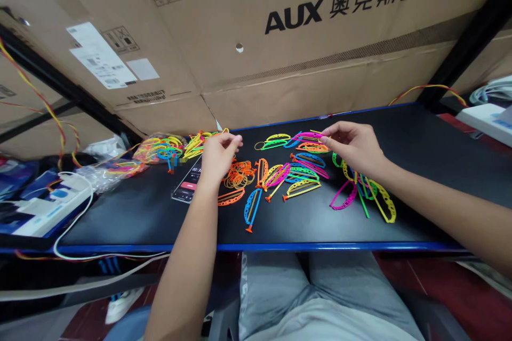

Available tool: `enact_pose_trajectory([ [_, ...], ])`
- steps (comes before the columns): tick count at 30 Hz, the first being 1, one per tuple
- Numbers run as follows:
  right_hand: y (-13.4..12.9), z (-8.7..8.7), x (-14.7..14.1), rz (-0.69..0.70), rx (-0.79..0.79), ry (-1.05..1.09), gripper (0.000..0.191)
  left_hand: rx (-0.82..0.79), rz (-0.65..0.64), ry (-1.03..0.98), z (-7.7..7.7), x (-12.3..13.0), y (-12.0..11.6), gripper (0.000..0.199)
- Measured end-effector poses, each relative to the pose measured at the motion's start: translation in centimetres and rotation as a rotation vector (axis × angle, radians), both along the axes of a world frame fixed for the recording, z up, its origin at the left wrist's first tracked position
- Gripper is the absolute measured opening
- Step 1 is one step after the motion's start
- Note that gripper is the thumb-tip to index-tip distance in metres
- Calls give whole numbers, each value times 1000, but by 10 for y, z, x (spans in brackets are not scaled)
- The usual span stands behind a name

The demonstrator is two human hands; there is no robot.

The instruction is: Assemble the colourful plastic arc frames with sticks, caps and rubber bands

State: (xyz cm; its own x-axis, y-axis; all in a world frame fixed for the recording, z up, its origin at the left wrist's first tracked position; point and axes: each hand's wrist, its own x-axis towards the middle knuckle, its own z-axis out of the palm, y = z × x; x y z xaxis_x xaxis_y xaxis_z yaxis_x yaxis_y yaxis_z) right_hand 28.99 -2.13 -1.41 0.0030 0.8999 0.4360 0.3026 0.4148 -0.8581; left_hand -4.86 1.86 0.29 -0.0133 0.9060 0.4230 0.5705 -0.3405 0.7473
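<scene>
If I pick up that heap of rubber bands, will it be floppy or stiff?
The rubber bands look like thin loops, so they'd probably flop. They lie crossed over one another, so several may come up tangled. Being skinny, they're likely light.

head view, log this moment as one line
left hand: grip unclear, beside rubber bands | right hand: apparently pinching magenta toy bow | table: more toy bows, phone | behind: cardboard box

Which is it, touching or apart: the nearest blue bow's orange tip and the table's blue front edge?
Apart: the head view shows black tabletop between the orange tip and the blue front edge.
</scene>
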Motion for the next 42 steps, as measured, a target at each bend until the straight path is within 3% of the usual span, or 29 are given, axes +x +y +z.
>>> enact_pose_trajectory([
  [3, -3, 3, -1, -22, 32, -16, 21, -159, -52, 328, 1, -2, -4, 17],
  [8, -7, 7, -2, -57, 74, -54, 18, -324, -141, 430, 6, -7, -9, 10],
  [18, -7, 3, -3, -53, 40, -68, 19, -247, -177, 571, -2, -4, -3, 10],
  [26, -7, 3, -3, -31, 49, -65, 22, -209, -160, 253, 9, -7, -10, 8],
  [31, -8, 4, -4, -8, 27, -38, 23, -182, -4, 156, 7, -7, -7, 7],
  [33, -8, 4, -5, 19, 6, -11, 26, -144, 1, 73, 7, -2, -6, 8],
  [37, -10, 3, -8, 122, -90, 66, 37, -146, -242, -161, 11, 19, -16, 15],
  [42, -16, 4, -13, 296, -196, 100, 41, -251, -543, -239, 11, 50, -34, 18],
])
